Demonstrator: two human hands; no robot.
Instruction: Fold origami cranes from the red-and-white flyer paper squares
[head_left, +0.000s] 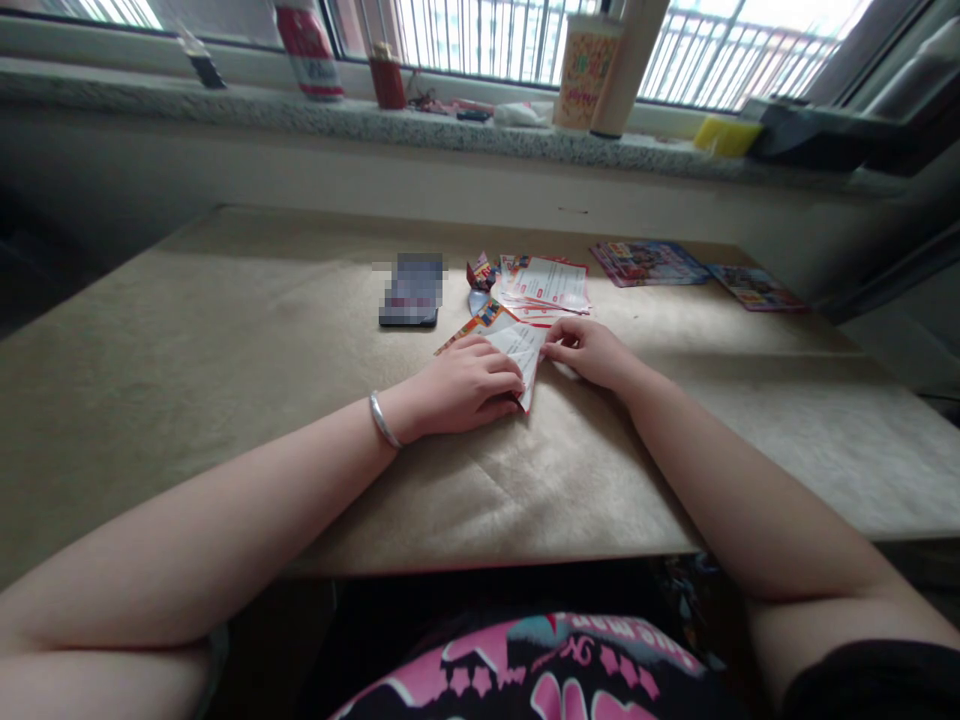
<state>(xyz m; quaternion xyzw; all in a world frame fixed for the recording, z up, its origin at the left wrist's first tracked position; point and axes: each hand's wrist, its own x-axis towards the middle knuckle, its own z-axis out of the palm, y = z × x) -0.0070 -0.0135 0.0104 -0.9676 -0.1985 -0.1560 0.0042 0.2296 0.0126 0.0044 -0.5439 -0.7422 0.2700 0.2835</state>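
A printed paper sheet [516, 342], white with an orange and red border, lies creased on the table in front of me. My left hand [469, 388] rests over its near left part, fingers bent together and holding it by the lower corner; a silver bangle circles that wrist. At the right edge of the sheet, my right hand [589, 352] pinches the paper between thumb and fingers. Just beyond, a small folded paper piece [482, 272] with red and dark print stands beside a stack of similar printed sheets [551, 283].
A dark phone-like object [411, 290], partly pixelated, lies left of the papers. Colourful printed sheets [649, 263] lie at the back right of the table [225, 340]. On the windowsill [450, 130] stand a red can [309, 50], a patterned cup [585, 75] and a yellow item [726, 137].
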